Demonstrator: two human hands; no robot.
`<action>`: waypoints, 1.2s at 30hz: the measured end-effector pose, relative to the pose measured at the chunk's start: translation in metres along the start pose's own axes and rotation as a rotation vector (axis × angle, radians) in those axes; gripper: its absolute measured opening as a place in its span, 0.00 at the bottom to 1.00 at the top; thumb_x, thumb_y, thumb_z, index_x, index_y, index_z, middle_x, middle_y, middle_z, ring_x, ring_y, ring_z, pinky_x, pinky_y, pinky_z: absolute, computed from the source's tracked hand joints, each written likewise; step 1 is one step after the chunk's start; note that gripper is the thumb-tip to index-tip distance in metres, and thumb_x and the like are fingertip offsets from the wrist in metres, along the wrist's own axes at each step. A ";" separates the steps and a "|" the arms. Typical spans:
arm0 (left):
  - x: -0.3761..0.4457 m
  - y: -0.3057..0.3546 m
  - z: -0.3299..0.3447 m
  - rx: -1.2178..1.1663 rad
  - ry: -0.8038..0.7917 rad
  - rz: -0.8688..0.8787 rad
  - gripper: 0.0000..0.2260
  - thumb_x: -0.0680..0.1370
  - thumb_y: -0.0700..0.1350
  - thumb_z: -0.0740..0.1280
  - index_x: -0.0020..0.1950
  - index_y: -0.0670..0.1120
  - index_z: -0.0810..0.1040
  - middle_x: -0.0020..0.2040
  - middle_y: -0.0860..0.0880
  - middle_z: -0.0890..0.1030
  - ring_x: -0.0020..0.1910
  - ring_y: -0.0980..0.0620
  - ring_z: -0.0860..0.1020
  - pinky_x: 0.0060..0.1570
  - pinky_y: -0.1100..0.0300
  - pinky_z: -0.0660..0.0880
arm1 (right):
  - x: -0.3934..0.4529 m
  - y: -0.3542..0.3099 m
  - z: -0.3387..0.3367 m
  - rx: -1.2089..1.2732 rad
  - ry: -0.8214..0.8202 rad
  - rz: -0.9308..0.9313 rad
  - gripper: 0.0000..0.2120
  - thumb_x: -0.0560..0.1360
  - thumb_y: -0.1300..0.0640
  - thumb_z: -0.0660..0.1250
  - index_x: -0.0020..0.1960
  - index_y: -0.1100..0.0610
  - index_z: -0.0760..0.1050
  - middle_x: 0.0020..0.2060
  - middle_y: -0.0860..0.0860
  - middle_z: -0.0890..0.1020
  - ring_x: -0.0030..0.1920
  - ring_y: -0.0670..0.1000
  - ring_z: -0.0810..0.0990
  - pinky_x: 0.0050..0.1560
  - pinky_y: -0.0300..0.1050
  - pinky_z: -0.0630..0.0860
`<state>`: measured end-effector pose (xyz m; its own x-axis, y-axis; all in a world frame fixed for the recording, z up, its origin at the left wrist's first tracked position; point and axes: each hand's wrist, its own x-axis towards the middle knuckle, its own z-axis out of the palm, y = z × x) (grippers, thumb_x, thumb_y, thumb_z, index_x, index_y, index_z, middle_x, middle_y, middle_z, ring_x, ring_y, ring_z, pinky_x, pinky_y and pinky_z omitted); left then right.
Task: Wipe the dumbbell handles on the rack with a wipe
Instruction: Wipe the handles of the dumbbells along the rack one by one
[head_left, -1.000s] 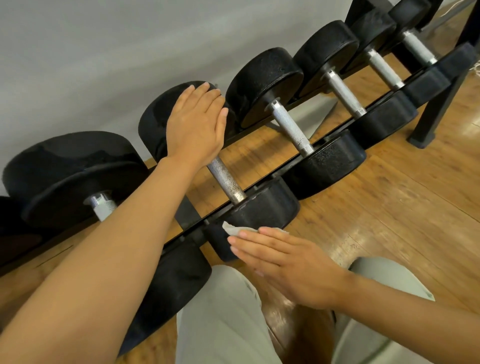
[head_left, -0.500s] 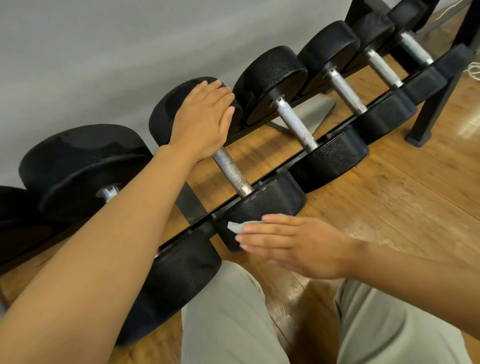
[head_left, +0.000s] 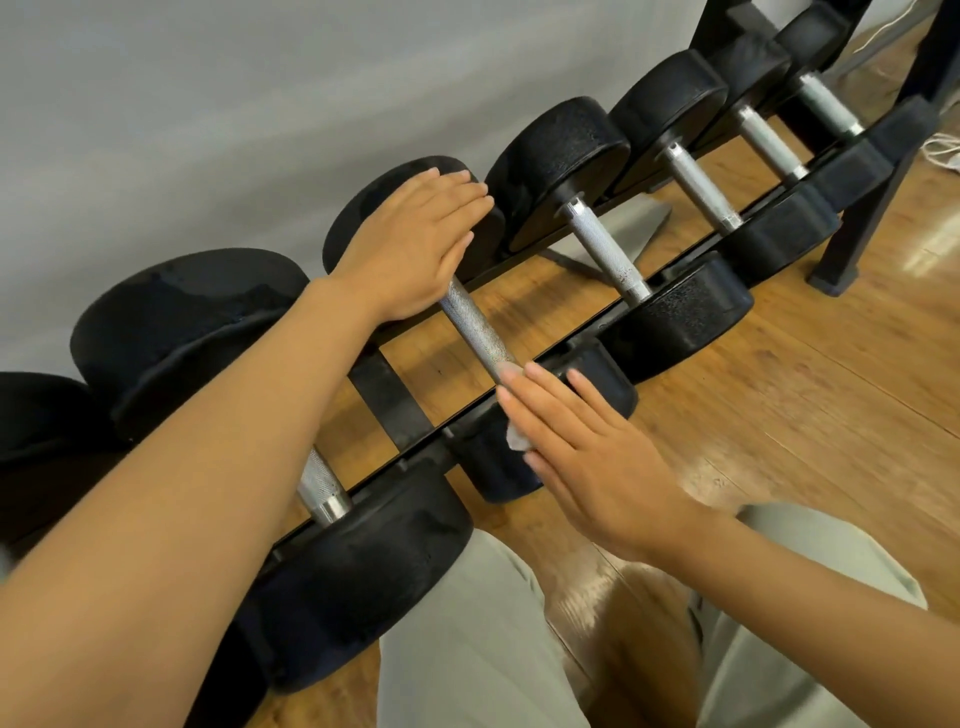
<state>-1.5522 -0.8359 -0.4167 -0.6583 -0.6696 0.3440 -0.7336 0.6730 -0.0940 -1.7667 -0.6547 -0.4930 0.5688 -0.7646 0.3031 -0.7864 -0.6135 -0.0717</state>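
Head view:
Dumbbells: six knurled handles visible on the rack (head_left: 587, 347).
Left hand (head_left: 415, 244): flat, fingers straight, resting on a far dumbbell head (head_left: 358, 208).
Right hand (head_left: 587, 457): fingers straight, pressing wipe (head_left: 516, 439) against the near head, beside handle (head_left: 478, 327).

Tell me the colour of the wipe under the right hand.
White; the head view shows the wipe peeking from beneath the right hand.

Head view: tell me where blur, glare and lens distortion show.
Head view: motion blur softens the right hand and the white wipe under it; glare streaks the wooden floor at far right; wide-angle distortion bows the dumbbell rack; the knurled handle by the left hand stays sharp.
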 end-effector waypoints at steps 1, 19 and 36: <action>0.000 0.000 0.000 -0.011 0.004 0.005 0.24 0.83 0.48 0.49 0.76 0.42 0.66 0.75 0.44 0.68 0.77 0.47 0.62 0.77 0.54 0.50 | -0.010 0.002 0.000 0.017 0.017 -0.016 0.24 0.84 0.54 0.51 0.78 0.58 0.55 0.78 0.53 0.56 0.79 0.52 0.52 0.77 0.53 0.52; -0.004 -0.004 0.000 -0.191 0.112 0.024 0.18 0.83 0.42 0.56 0.73 0.42 0.72 0.73 0.46 0.73 0.75 0.49 0.65 0.78 0.55 0.46 | -0.001 0.007 -0.012 0.138 -0.007 0.077 0.23 0.84 0.54 0.51 0.78 0.56 0.58 0.78 0.50 0.59 0.78 0.49 0.53 0.77 0.49 0.54; -0.012 -0.015 -0.003 -0.200 0.092 0.029 0.21 0.83 0.47 0.52 0.74 0.42 0.70 0.74 0.44 0.70 0.76 0.49 0.62 0.77 0.63 0.43 | 0.093 0.084 -0.043 0.454 -0.017 -0.163 0.18 0.78 0.51 0.63 0.64 0.59 0.77 0.63 0.52 0.79 0.61 0.46 0.78 0.60 0.43 0.76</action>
<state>-1.5328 -0.8376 -0.4167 -0.6539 -0.6234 0.4287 -0.6605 0.7467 0.0785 -1.7901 -0.7691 -0.4299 0.6824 -0.6523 0.3299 -0.5043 -0.7468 -0.4336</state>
